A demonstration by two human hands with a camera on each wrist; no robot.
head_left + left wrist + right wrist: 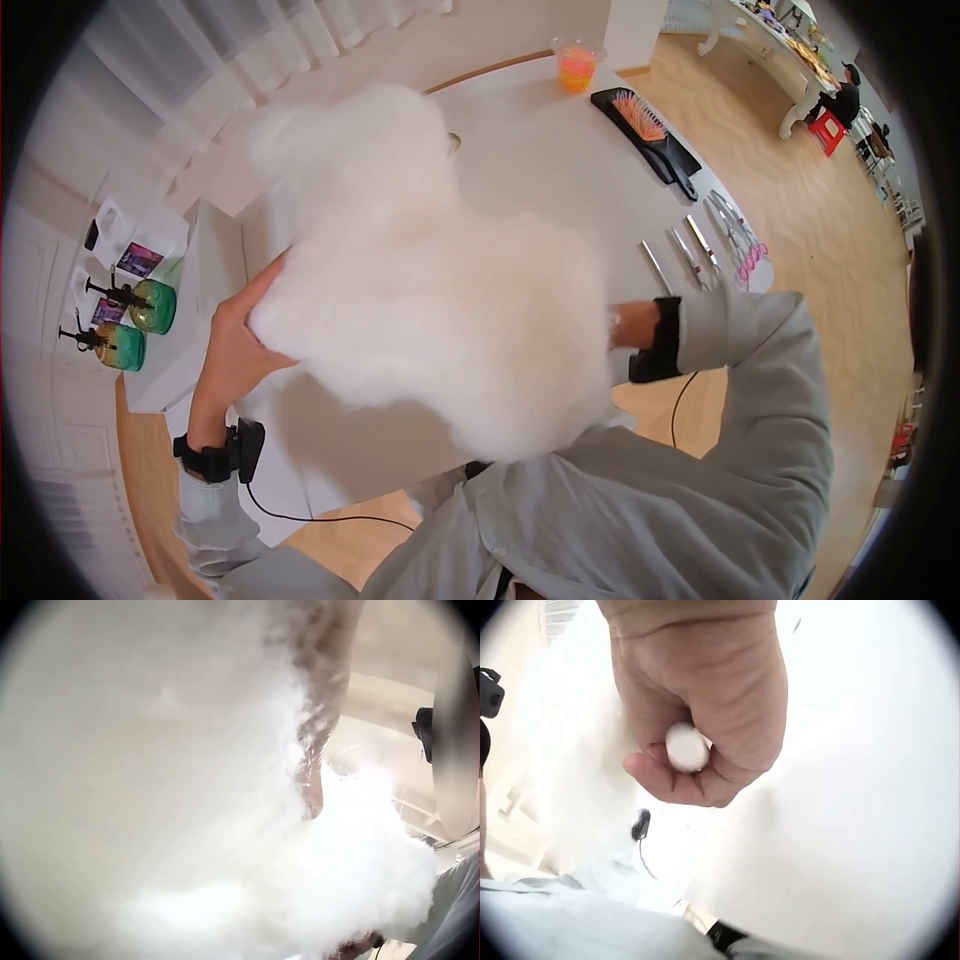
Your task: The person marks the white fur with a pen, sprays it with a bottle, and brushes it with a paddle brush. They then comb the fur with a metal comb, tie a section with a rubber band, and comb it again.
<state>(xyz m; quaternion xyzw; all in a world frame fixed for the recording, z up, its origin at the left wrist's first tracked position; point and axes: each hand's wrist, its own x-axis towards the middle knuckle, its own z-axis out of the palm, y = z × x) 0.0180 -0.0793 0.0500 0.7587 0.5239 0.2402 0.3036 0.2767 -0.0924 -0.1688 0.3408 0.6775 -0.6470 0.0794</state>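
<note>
A fluffy white animal (400, 260) with thick, cottony coat fills the middle of the head view, over the white table. My left hand (238, 335) lies against its left side, thumb and fingers spread wide with the fingertips sunk in the fur. In the left wrist view one straight digit (319, 742) runs along the coat. At the animal's right side my right hand (705, 697) grips a handle, whose round white end (687, 748) shows between the curled fingers. The tool's working end is hidden, and in the head view fur covers most of this hand.
On the table's right lie a black paddle brush (645, 135), a metal comb (660, 267) and several scissors (735, 235). A cup (576, 68) of orange-pink contents stands at the far edge. Green spray bottles (152, 305) stand left. A cable (310, 519) hangs from the left wrist camera.
</note>
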